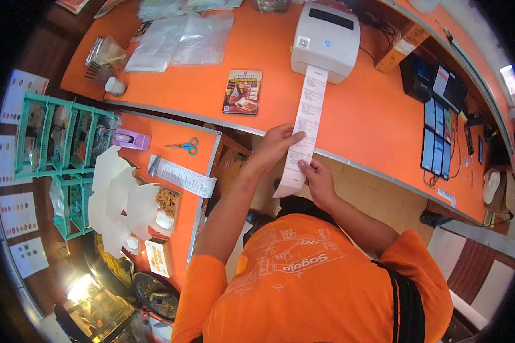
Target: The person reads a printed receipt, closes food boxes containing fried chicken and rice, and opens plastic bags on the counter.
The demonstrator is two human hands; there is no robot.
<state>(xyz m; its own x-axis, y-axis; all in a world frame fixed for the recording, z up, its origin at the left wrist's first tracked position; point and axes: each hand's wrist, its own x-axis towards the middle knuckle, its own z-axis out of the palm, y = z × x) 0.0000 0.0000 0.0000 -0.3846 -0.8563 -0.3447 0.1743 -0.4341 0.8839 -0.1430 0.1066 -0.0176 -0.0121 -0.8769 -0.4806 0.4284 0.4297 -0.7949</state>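
Note:
A long printed paper strip (309, 117) hangs from the front of a white label printer (326, 37) on the orange counter. My left hand (277, 147) is closed on the strip's left edge, thumb on top of the paper. Lower down, my right hand (317, 178) pinches the right edge near the strip's loose end. The strip's upper end still joins the printer. Left of the strip, a small printed booklet (242, 92) lies flat on the counter.
Clear plastic bags (180, 43) lie at the back left. On the side table are blue scissors (184, 146), a purple tape dispenser (131, 139), another receipt (183, 176) and open food boxes (110, 194). Several phones (436, 137) lie at the right.

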